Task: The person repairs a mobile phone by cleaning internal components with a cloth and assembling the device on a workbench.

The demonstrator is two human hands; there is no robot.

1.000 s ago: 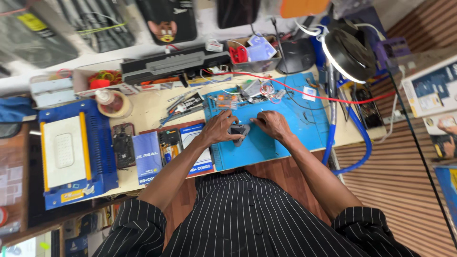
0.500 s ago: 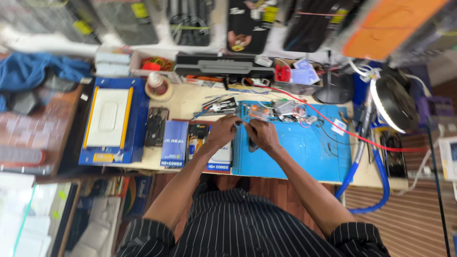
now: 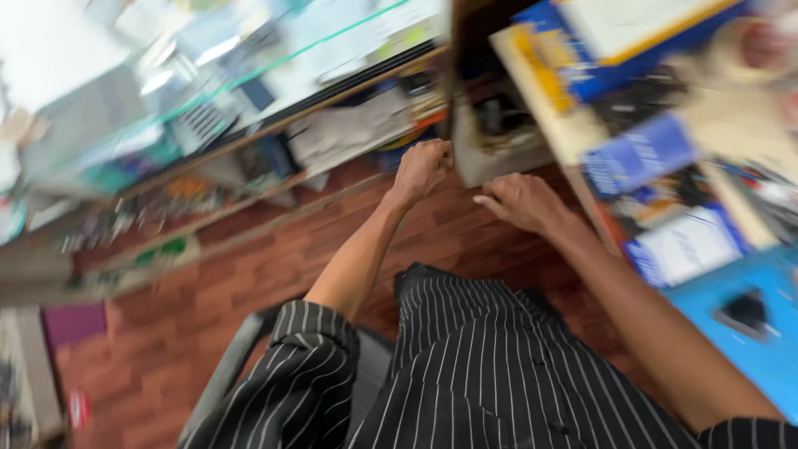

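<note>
The left hand is seen curled into a fist at the front edge of an open drawer under the table — whether anything is pinched inside that grip cannot be told through the blur. The right hand is laid flat, fingers spread and loose, nothing held, just beside the drawer's near corner. The drawer is judged to be a light, stiff box, probably sliding freely; the front lip, where the fist sits, is the natural place for it to be taken. Dark small items are glimpsed inside, too smeared to be named. Above it on the table a blue booklet and a white packet are lying, and a small black object rests on the blue mat — well apart from both hands. The striped shirt and the knees beneath are crowding the drawer's path; a cluttered shelf runs along the left.
</note>
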